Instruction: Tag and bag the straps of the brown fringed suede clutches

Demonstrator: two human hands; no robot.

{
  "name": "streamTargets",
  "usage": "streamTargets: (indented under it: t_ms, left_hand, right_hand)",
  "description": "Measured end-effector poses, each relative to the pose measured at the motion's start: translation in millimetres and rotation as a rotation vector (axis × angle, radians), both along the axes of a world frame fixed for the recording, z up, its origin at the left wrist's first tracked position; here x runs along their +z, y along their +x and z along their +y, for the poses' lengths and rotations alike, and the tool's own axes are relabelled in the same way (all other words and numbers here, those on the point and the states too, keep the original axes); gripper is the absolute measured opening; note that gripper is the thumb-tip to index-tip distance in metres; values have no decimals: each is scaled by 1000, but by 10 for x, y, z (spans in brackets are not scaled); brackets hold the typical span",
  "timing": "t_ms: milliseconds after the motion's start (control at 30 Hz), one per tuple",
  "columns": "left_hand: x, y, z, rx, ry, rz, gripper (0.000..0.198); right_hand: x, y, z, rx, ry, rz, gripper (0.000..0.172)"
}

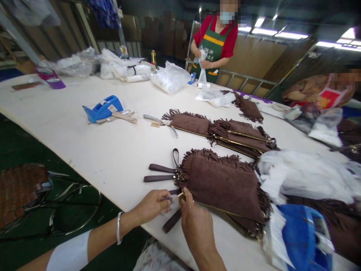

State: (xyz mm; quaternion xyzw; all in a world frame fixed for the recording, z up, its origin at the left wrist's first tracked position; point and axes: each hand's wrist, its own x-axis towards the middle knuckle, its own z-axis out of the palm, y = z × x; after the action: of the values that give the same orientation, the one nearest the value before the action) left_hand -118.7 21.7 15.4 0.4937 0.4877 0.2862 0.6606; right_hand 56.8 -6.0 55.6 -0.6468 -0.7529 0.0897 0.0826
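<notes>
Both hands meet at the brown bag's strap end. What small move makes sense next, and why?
Probably folding the translucent film around the gold-coloured hardware: the left hand pinches the film, the right hand pinches the hardware, and the metal shows at least partly bare beside the brown bag.

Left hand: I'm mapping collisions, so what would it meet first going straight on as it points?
The left hand would probably meet the right hand first, just ahead beside the brown pouch; exact depth there is unclear.
</notes>
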Motion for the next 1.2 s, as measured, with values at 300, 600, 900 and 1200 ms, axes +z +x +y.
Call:
streamTargets:
  t_ms: [300,600,900,1200]
  left_hand:
    - [-126,199,-5,127,-14,-158,10]
    - [6,359,2,117,-139,-265,20]
    - [67,508,140,156,-65,-273,33]
    - [146,564,226,207,-142,-149,28]
  right_hand:
    - [-77,114,90,14,-47,187,36]
    - [-116,178,85,5,-122,317,38]
    - [-89,193,0,33,-72,401,42]
    - [-377,34,-404,-274,-427,951,51]
